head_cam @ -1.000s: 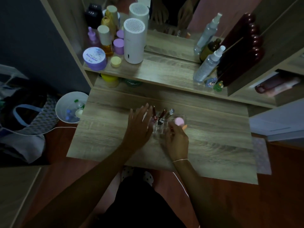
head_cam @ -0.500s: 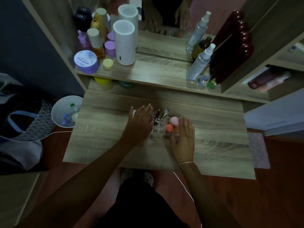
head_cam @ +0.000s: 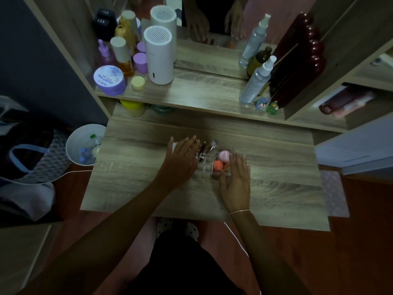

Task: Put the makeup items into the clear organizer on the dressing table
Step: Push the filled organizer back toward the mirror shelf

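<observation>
The clear organizer (head_cam: 207,167) stands in the middle of the wooden dressing table (head_cam: 276,188). Inside it I see a pink sponge (head_cam: 223,156), an orange sponge (head_cam: 218,165) and several slim tubes (head_cam: 207,149) standing upright. My left hand (head_cam: 180,160) lies flat against the organizer's left side, fingers spread. Against its right side rests my right hand (head_cam: 236,182), fingers extended and holding nothing.
The shelf behind carries a white cylinder device (head_cam: 158,58), a purple jar (head_cam: 109,79), several bottles (head_cam: 123,56) and two spray bottles (head_cam: 256,81). A mirror stands at the back. A white bin (head_cam: 84,145) sits on the floor left of the table.
My right hand has let go of the pink sponge, which now lies in the organizer, and has flattened beside it. The left hand stays on the left side.
</observation>
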{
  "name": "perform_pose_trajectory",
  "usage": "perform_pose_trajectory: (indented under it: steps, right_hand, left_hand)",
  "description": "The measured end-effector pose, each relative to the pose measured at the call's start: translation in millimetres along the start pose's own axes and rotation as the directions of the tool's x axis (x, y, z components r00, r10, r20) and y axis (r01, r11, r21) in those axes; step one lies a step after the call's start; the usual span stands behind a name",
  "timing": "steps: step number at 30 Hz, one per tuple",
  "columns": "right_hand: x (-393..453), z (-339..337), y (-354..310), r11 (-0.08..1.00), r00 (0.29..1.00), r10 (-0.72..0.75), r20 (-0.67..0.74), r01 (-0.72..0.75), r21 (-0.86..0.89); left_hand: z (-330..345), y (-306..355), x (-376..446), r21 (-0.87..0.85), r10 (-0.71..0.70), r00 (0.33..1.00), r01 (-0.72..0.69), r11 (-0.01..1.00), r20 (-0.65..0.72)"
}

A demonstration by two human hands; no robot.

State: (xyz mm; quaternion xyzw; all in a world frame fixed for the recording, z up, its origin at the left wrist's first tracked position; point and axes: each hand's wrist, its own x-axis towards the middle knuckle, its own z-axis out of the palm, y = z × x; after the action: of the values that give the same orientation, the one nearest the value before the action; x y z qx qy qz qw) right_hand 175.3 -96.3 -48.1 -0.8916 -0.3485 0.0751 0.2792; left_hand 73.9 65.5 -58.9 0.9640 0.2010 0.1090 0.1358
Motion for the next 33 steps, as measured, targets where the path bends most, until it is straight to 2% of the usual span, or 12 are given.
perform_pose_trajectory:
  steps: [7,12,14,17,20,23,33]
  right_hand:
    - [-2.0,-0.7,-0.4,1.0,1.0,0.0,0.004,0.0,0.005]
    - [-15.8,5.2,13.4,0.999,0.996,0.043,-0.076,-0.043,0.005]
    - [-27.5,12.3,23.7,0.997,0.995,0.065,-0.075,-0.067,-0.025]
    - [-47.3,28.0,41.3,0.984,0.991,0.106,0.076,-0.094,-0.153]
    - [-56.1,39.2,53.1,0.965,0.977,0.091,0.192,-0.039,-0.261]
    - [-42.7,39.8,53.1,0.949,0.973,0.084,0.216,-0.012,-0.315]
    - [-27.9,46.7,53.9,0.941,0.972,0.083,0.219,-0.005,-0.338]
  left_hand:
    - [-3.5,2.1,0.0,-0.044,-0.019,0.999,0.018,0.999,-0.041]
    - [1.2,-1.1,-26.0,-0.181,-0.185,0.979,0.168,0.969,-0.081]
    - [11.0,-2.7,-51.6,-0.187,-0.243,0.969,0.231,0.955,-0.045]
    - [28.8,-1.9,-90.2,-0.148,-0.306,0.95,0.311,0.939,0.057]
    - [43.3,-4.5,-112.7,-0.096,-0.334,0.929,0.351,0.931,0.161]
    - [45.5,-9.5,-104.9,-0.054,-0.338,0.922,0.354,0.934,0.19]
    - [50.8,-19.4,-90.6,-0.003,-0.333,0.903,0.347,0.938,0.269]
